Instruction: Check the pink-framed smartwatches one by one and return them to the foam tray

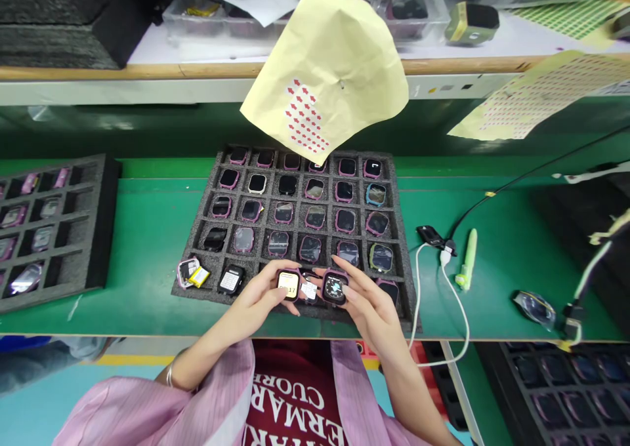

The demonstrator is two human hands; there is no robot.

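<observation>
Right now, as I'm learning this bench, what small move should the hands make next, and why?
Perhaps a swipe on the pale-faced watch with the thumb of the left hand: that thumb lies over its lit screen, and the dark-faced watch in the right hand shows a different display.

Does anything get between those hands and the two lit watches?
Nothing visible does: the left hand directly holds the pale-screened watch, and the right hand directly holds the dark-screened watch.

head camera | person's eye height | faces forward-down | bench (152,229) near
</observation>
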